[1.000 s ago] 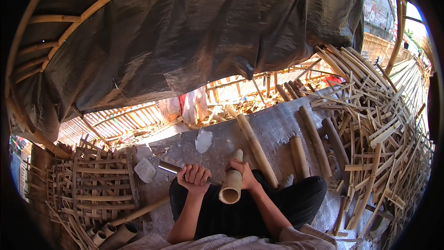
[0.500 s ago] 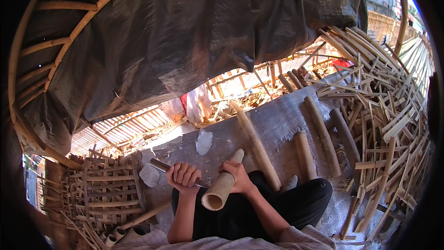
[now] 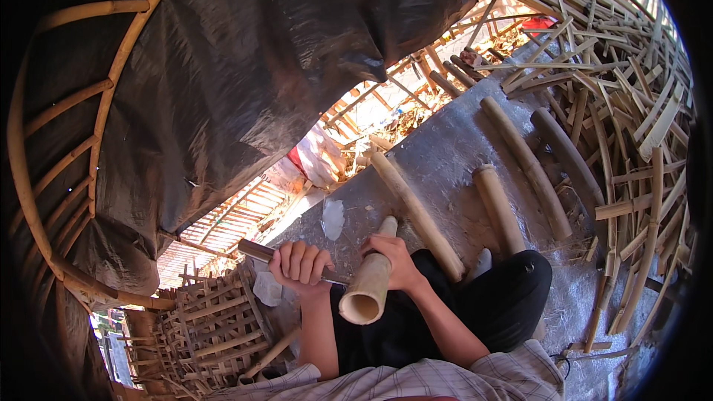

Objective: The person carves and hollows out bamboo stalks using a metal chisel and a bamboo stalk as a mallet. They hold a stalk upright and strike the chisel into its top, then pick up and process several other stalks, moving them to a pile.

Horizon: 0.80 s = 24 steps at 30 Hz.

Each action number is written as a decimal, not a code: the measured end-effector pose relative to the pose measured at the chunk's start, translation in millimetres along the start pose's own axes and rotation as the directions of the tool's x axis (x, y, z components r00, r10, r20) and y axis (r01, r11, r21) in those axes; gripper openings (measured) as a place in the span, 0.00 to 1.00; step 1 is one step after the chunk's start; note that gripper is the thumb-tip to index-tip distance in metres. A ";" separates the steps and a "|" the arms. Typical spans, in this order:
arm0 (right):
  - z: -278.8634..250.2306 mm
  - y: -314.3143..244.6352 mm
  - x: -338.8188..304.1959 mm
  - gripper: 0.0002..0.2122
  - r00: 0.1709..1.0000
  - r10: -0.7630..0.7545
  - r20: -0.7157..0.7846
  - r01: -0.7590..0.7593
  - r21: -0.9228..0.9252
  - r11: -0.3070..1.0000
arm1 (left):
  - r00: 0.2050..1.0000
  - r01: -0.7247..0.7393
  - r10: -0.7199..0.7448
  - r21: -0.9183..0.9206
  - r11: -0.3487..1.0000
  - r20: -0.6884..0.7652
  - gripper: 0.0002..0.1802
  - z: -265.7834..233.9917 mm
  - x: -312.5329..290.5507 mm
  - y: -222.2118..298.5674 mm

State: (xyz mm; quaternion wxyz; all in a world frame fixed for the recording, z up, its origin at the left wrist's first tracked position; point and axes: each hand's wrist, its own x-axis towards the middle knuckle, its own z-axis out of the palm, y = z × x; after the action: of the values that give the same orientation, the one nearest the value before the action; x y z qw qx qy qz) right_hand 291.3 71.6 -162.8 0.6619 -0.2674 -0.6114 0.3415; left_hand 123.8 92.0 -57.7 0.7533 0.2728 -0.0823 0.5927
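My left hand (image 3: 301,266) is closed round a knife (image 3: 256,250) with a long, dark, shiny handle. The handle sticks out past the fist on the left, and a thin strip of metal (image 3: 336,280) runs from the other side toward the bamboo; its tip is hidden or too small to make out. In my right hand (image 3: 394,260) is a short, pale bamboo tube (image 3: 369,288), gripped round its middle. Its hollow, cut end faces me and the other end points away, tilted slightly right. The metal strip reaches the tube's left side; whether it touches cannot be told.
Several bamboo lengths (image 3: 416,208) lie on the grey floor (image 3: 453,148) ahead and right. A heap of split bamboo strips (image 3: 631,104) fills the right side. At the lower left stands a woven bamboo basket (image 3: 215,319). A dark sheet (image 3: 245,82) hangs across the front.
The whole view has swung, so the surroundings appear turned and shifted. Both hands keep their grips; the bamboo tube now points more nearly straight ahead and appears slightly farther right.
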 end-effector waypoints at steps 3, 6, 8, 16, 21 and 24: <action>-19.4 17.3 -10.7 0.18 0.990 0.108 -0.094 -0.100 0.083 0.991 | 0.996 0.050 -0.057 0.091 0.995 0.073 0.24 3.2 19.1 -32.6; -37.6 2.3 -4.1 0.15 0.973 0.088 -0.212 -0.051 0.172 0.984 | 0.979 0.109 -0.137 0.178 0.978 0.152 0.22 3.0 31.7 -60.7; -51.7 -2.4 -6.2 0.14 0.972 0.061 -0.227 -0.016 0.199 0.980 | 0.964 0.174 -0.202 0.164 0.971 0.174 0.22 -1.4 40.9 -76.6; -65.9 5.8 -9.1 0.14 0.912 0.189 -0.364 -0.189 0.037 0.981 | 0.930 0.250 -0.284 0.166 0.954 0.235 0.20 -3.4 55.3 -102.2; -78.7 11.2 1.2 0.14 0.953 0.177 -0.248 -0.180 0.009 0.984 | 0.927 0.192 -0.234 0.166 0.967 0.293 0.21 -12.9 35.5 -102.4; -69.3 6.1 9.1 0.15 0.973 0.123 -0.197 -0.131 -0.030 0.991 | 0.931 0.147 -0.183 0.135 0.980 0.315 0.20 -15.3 27.0 -94.7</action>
State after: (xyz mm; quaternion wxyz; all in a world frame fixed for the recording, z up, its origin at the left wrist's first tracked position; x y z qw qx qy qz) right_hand 359.5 86.9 -169.3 0.6893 -0.3522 -0.5327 0.3421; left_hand 217.2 108.6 -88.1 0.7603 0.4138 -0.1499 0.4778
